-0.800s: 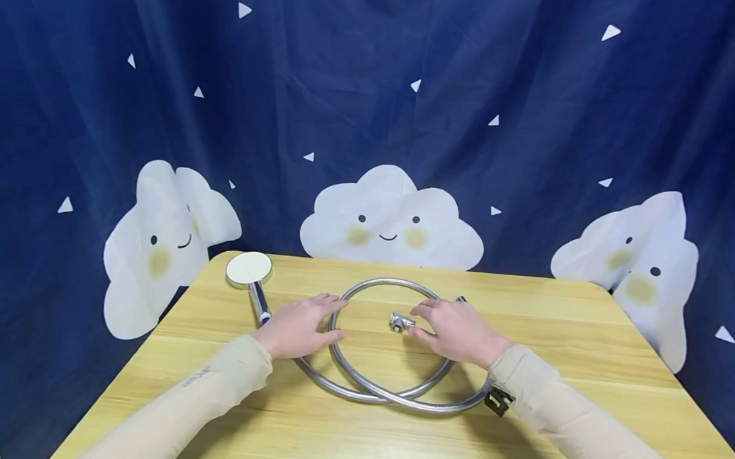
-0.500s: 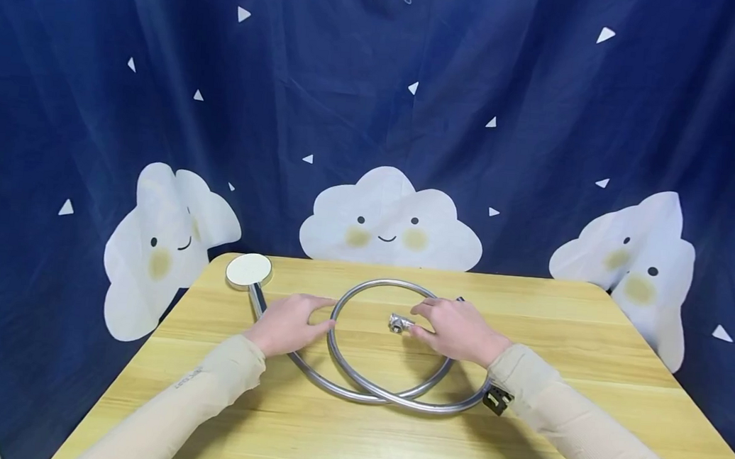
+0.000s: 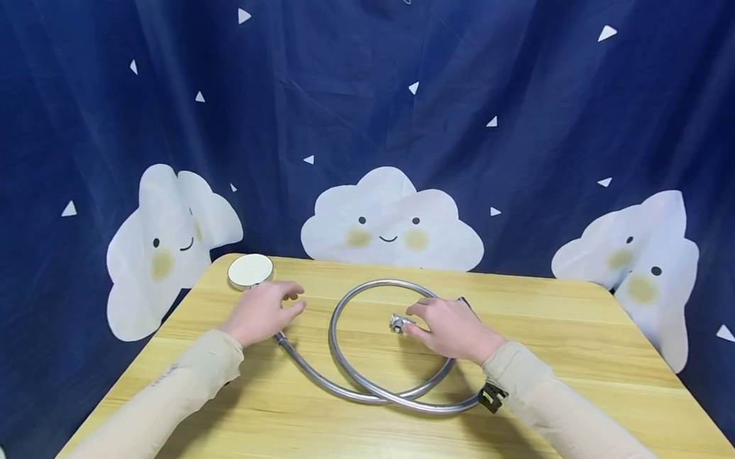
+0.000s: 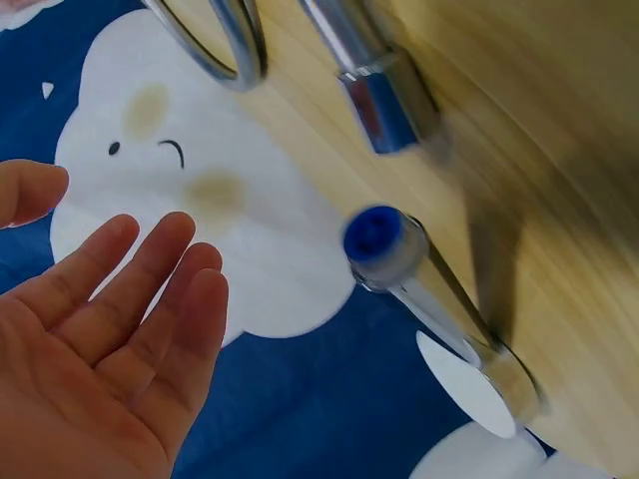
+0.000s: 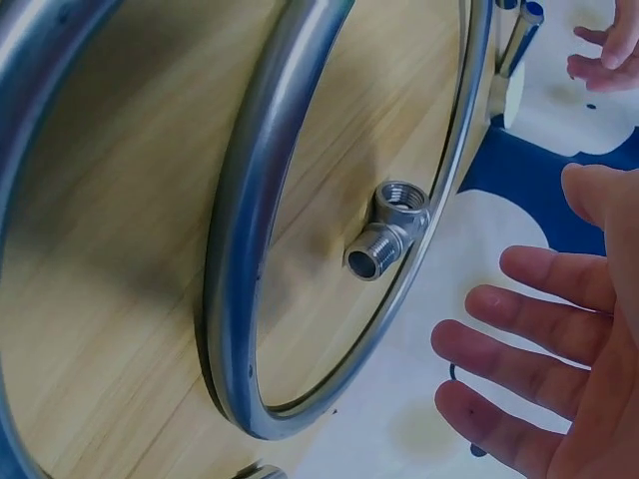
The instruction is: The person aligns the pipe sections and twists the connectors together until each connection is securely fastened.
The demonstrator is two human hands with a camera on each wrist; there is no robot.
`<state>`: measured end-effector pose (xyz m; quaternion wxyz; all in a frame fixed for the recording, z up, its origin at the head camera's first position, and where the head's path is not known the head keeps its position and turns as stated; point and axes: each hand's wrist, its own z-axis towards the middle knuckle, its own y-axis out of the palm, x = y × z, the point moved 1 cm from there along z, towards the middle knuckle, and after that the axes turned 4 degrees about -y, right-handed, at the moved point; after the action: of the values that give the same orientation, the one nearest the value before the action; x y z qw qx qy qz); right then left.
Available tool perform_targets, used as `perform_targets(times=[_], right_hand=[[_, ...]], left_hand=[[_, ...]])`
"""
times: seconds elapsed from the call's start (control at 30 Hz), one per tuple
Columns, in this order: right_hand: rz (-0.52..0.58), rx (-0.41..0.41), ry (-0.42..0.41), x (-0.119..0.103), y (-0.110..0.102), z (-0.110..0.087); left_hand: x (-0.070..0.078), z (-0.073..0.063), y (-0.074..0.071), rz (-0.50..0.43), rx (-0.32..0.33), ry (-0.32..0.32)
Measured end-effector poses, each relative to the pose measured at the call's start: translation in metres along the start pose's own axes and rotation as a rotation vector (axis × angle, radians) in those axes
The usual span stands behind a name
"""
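Your left hand (image 3: 263, 311) hangs relaxed and empty near the shower head (image 3: 251, 270), your right hand (image 3: 456, 329) likewise beside the metal fitting (image 3: 398, 323), but lowering this right hand carelessly could drag the hose (image 5: 243, 220) passing beneath it.

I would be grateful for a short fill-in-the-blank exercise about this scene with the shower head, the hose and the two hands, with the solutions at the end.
1. The hand nearer to the shower head is the person's ____ one.
2. The metal fitting lies inside, not ____, the loop of the hose.
3. In the left wrist view, the handle end is ____ in colour.
4. In the head view, the clouds with visible faces number ____.

Missing words: left; outside; blue; three.
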<state>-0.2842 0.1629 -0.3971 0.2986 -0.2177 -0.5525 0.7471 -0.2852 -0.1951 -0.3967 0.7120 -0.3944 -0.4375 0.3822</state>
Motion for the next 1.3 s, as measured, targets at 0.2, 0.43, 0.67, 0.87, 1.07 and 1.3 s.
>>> perform_targets(times=[0.2,0.43,0.67,0.87,1.07,1.3], right_hand=[[-0.018,0.004,-0.007,-0.001,0.001,0.003],[-0.011,-0.023,0.020,-0.006,-0.001,0.005],[0.013,-0.038,0.035,-0.008,-0.001,0.007],[0.024,-0.050,0.038,-0.008,0.001,0.008],[0.052,-0.044,0.030,-0.009,0.001,0.010],[0.054,-0.049,0.037,-0.009,0.001,0.009]], left_hand=[[-0.014,-0.002,-0.006,0.011,0.013,-0.040],[-0.026,-0.004,-0.014,0.023,0.029,-0.078],[-0.041,-0.004,-0.019,0.034,0.048,-0.144],[-0.058,-0.005,-0.020,0.013,0.024,-0.223],[-0.075,-0.006,-0.020,0.003,-0.037,-0.304],[-0.086,-0.002,-0.013,0.024,-0.127,-0.351]])
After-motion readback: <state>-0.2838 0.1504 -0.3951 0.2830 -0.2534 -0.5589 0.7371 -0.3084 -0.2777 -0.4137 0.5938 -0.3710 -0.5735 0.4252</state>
